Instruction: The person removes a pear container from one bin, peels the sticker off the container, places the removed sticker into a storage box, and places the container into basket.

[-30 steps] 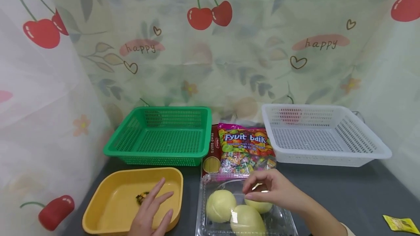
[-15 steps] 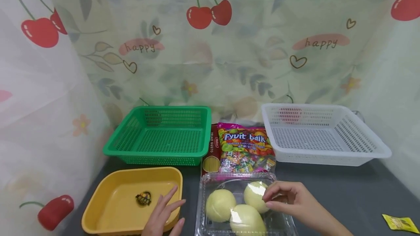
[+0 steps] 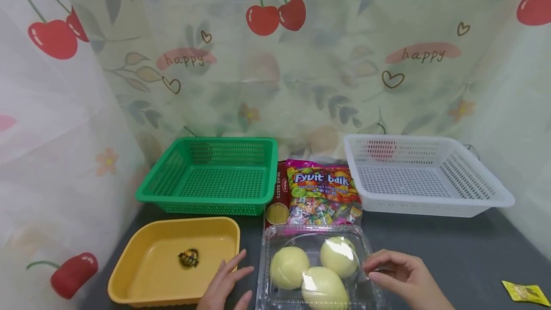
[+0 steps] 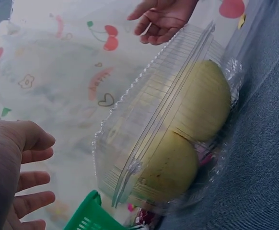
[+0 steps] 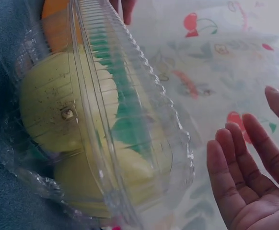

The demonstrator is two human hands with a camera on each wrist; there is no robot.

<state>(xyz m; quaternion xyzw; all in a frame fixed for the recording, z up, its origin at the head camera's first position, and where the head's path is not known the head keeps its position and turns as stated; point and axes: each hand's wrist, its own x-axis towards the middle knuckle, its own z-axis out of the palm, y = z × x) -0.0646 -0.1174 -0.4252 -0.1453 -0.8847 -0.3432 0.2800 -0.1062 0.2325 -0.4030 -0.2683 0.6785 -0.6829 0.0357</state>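
Note:
A clear plastic clamshell box [image 3: 270,252] with its lid down sits at the front middle, holding three pale yellow-green round fruits [image 3: 325,288]. To its left is my left hand [image 3: 225,283], fingers spread and holding nothing, between the box and a yellow tub [image 3: 129,295]. On the other side my right hand [image 3: 402,276] is by the box's right edge, its fingers loosely bent with nothing in them. In the left wrist view the box [image 4: 154,129] stands apart from the left fingers. The right wrist view shows a gap between the box [image 5: 106,120] and the right fingers.
A dark round item [image 3: 188,258] lies in the yellow tub. Behind are a green basket [image 3: 206,201] and a white basket [image 3: 435,203]. Between them lie a candy bag [image 3: 323,190] and a dark red package [image 3: 279,200]. A small yellow packet [image 3: 526,293] lies far right.
My left hand has moved right, from over the yellow tub to beside it. My right hand has moved from above the fruits to the box's right edge. The box stays in place.

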